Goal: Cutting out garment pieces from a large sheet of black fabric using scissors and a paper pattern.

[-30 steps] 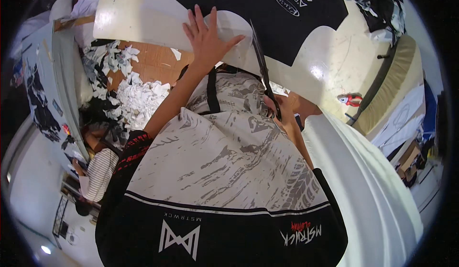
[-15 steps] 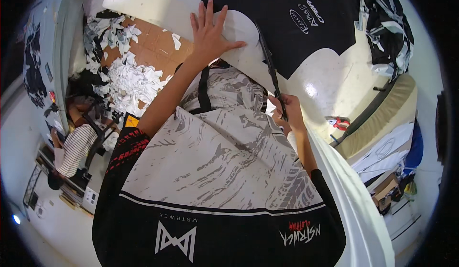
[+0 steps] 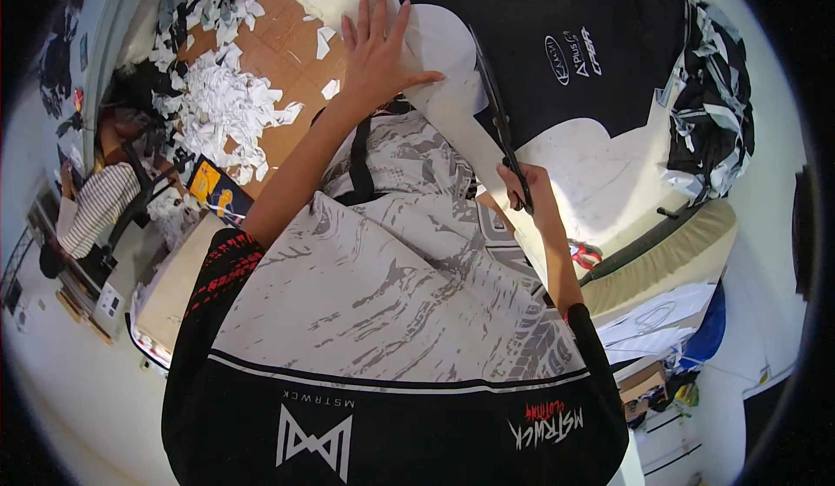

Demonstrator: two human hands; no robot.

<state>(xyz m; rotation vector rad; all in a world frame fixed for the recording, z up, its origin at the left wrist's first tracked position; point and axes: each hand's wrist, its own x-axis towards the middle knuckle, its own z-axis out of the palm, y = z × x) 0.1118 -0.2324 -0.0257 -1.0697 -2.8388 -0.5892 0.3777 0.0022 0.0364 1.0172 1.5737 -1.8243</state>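
Observation:
My left hand (image 3: 376, 61) lies flat with its fingers spread, pressing near a rounded white piece (image 3: 439, 42) at the table's near edge. A large black cloth with white prints (image 3: 531, 16) spreads on the table to its right. In my right hand (image 3: 539, 192) is a pair of long dark scissors (image 3: 497, 107), with fingers in the handles. Its blades point away from me, lying along the left edge of the black cloth beside the white piece. How far apart the blades stand is hard to make out.
White scraps (image 3: 228, 112) are heaped on a brown surface (image 3: 283, 46) at left. Black and white offcuts (image 3: 715, 107) bunch at the table's right end, above a beige padded form (image 3: 670, 255). A red-handled tool (image 3: 584, 254) lies nearby. Someone in a striped top (image 3: 100, 207) sits far left.
The whole view has turned slightly, shifting the surroundings. My left hand stays spread by the white piece, and my right hand still grips the scissors along the cloth edge.

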